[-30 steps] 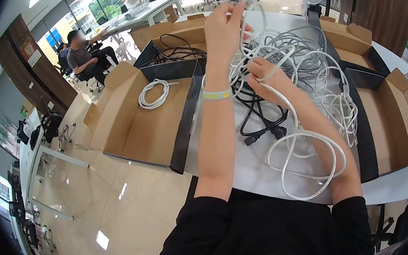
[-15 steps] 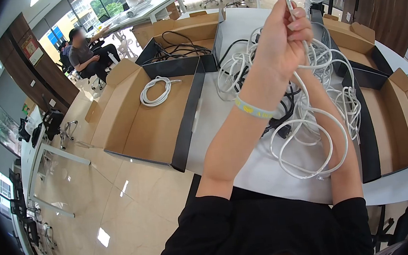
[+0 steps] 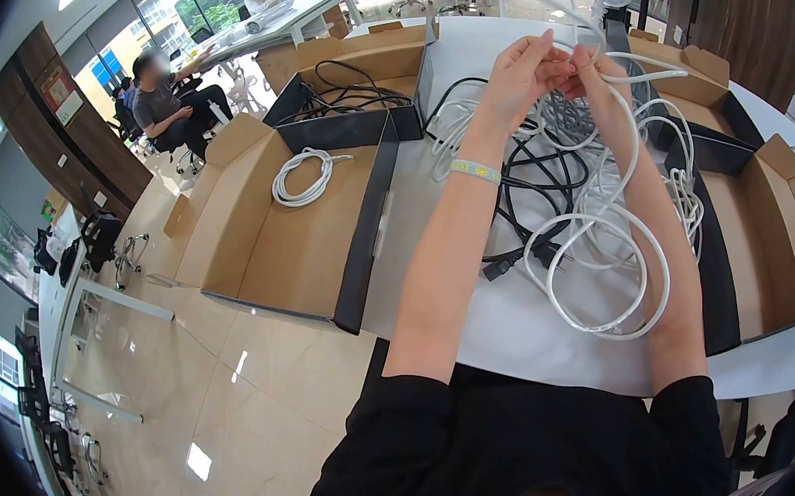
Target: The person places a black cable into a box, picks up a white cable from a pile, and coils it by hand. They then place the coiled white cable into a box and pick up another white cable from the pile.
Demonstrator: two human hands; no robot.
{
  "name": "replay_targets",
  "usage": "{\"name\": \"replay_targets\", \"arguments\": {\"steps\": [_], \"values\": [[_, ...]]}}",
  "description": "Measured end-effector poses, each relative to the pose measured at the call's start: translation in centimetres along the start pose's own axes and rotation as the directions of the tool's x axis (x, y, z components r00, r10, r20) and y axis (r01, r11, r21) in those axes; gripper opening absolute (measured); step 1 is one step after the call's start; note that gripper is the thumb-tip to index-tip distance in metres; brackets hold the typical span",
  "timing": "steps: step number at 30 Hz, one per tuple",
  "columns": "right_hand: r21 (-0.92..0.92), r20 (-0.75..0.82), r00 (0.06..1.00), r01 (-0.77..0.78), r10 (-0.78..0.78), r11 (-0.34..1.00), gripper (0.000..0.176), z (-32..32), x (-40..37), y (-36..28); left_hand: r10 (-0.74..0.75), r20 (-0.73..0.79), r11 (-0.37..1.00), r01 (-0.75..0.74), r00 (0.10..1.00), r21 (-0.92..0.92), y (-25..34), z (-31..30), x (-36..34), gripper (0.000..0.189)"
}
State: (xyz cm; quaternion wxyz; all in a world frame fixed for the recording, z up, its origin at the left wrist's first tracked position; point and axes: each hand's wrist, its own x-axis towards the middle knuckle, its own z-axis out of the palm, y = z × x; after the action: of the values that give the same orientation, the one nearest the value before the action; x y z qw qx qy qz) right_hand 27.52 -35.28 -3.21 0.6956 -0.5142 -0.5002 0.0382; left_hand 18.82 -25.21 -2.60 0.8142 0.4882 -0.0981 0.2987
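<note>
Pinch high up, white cable [image 3: 610,334] hanging below.
I see left hand [image 3: 517,76] and right hand [image 3: 592,73] side by side, both gripping it; loops drop along the right forearm.

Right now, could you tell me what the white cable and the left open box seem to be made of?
White cable: likely plastic-sheathed, smooth, slightly glossy, bending in soft loops. Box: brown cardboard, matte, with folded flaps and black outer faces.
</note>
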Motion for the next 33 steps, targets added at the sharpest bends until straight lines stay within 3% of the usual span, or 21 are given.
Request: {"name": "replay_targets", "arguments": {"steps": [2, 6, 8, 9, 11, 13, 14, 16, 17, 18, 20, 22, 23, 25, 28, 30, 32, 33], "values": [[0.087, -0.052, 0.997, -0.048, 0.052, 0.995, 0.041, -0.4, 0.0, -0.4, 0.155, 0.054, 0.926, -0.164, 0.986, 0.339, -0.4, 0.0, 0.1, 0.022], [0.118, -0.067, 0.998, -0.003, 0.011, 0.993, 0.043, -0.5, 0.0, -2.4, 0.268, 0.093, 0.899, -0.284, 0.959, 0.335, -0.3, 0.5, 0.0, 0.020], [0.089, -0.045, 0.999, -0.025, 0.029, 0.996, 0.040, -1.2, -0.1, -3.8, 0.436, 0.022, 0.732, -0.369, 0.899, 0.573, 0.1, 0.5, -0.1, 0.023], [0.095, -0.096, 0.995, 0.030, -0.020, 0.995, 0.041, -1.6, 0.0, -4.4, 0.469, 0.026, 0.739, -0.408, 0.883, 0.536, 0.0, 0.2, 0.0, 0.023], [0.096, -0.145, 0.987, 0.081, -0.067, 0.992, 0.043, -2.5, 0.2, -5.5, 0.497, 0.021, 0.689, -0.409, 0.868, 0.598, 0.2, -0.4, 0.1, 0.023], [0.255, -0.229, 0.968, 0.161, -0.102, 0.954, 0.042, -3.6, 0.4, -6.4, 0.508, 0.012, 0.533, -0.326, 0.861, 0.781, 0.9, -1.5, -0.2, 0.025], [0.252, -0.232, 0.967, 0.160, -0.101, 0.954, 0.042, -4.0, 0.3, -7.2, 0.505, 0.013, 0.536, -0.325, 0.863, 0.779, 0.9, -2.4, -0.3, 0.025], [0.469, -0.271, 0.949, 0.276, -0.160, 0.839, 0.041, -4.9, 0.3, -8.6, 0.611, 0.343, 0.093, -0.495, 0.714, 0.864, 1.0, -3.8, 0.1, 0.027], [0.503, -0.276, 0.945, 0.297, -0.175, 0.812, 0.041, -5.0, 0.4, -8.9, 0.480, 0.250, 0.196, -0.380, 0.841, 0.904, 1.3, -3.4, -0.7, 0.026], [0.485, -0.286, 0.941, 0.307, -0.183, 0.819, 0.041, -5.2, 0.5, -8.9, 0.478, 0.260, 0.208, -0.396, 0.839, 0.894, 1.7, -2.4, -1.0, 0.026], [0.433, -0.210, 0.968, 0.218, -0.137, 0.875, 0.042, -5.3, 0.5, -7.7, 0.218, 0.099, 0.402, -0.182, 0.971, 0.897, 2.3, -0.4, -1.3, 0.025], [0.483, -0.184, 0.980, 0.155, -0.073, 0.862, 0.042, -4.8, 1.0, -5.6, 0.179, 0.168, 0.428, -0.231, 0.969, 0.874, 2.1, 0.5, -1.2, 0.026], [0.546, -0.139, 0.990, 0.094, -0.021, 0.832, 0.042, -4.5, 1.2, -5.0, 0.127, 0.163, 0.373, -0.200, 0.978, 0.906, 2.2, 0.8, -1.1, 0.027], [0.505, -0.157, 0.988, 0.073, 0.008, 0.860, 0.042, -4.2, 0.9, -4.4, 0.037, 0.139, 0.259, -0.144, 0.990, 0.955, 2.7, 1.2, -1.6, 0.028], [0.431, -0.212, 0.975, 0.031, 0.068, 0.902, 0.042, -3.3, 0.7, -3.4, -0.035, 0.096, 0.278, -0.083, 0.995, 0.957, 2.4, 0.0, -1.4, 0.028], [0.264, -0.238, 0.971, 0.044, 0.021, 0.964, 0.043, -2.7, 0.4, -2.7, -0.087, 0.044, 0.282, -0.018, 0.995, 0.959, 2.7, -0.3, -1.4, 0.026], [0.183, -0.259, 0.966, 0.049, 0.000, 0.982, 0.044, -2.2, 0.5, -1.9, 0.011, 0.030, 0.314, -0.032, 0.999, 0.949, 2.4, -0.8, -1.3, 0.027], [-0.001, -0.241, 0.970, 0.045, -0.044, 0.999, 0.044, -2.0, 0.4, -1.9, 0.038, 0.009, 0.254, -0.019, 0.999, 0.967, 2.4, -1.0, -1.2, 0.028]]}}
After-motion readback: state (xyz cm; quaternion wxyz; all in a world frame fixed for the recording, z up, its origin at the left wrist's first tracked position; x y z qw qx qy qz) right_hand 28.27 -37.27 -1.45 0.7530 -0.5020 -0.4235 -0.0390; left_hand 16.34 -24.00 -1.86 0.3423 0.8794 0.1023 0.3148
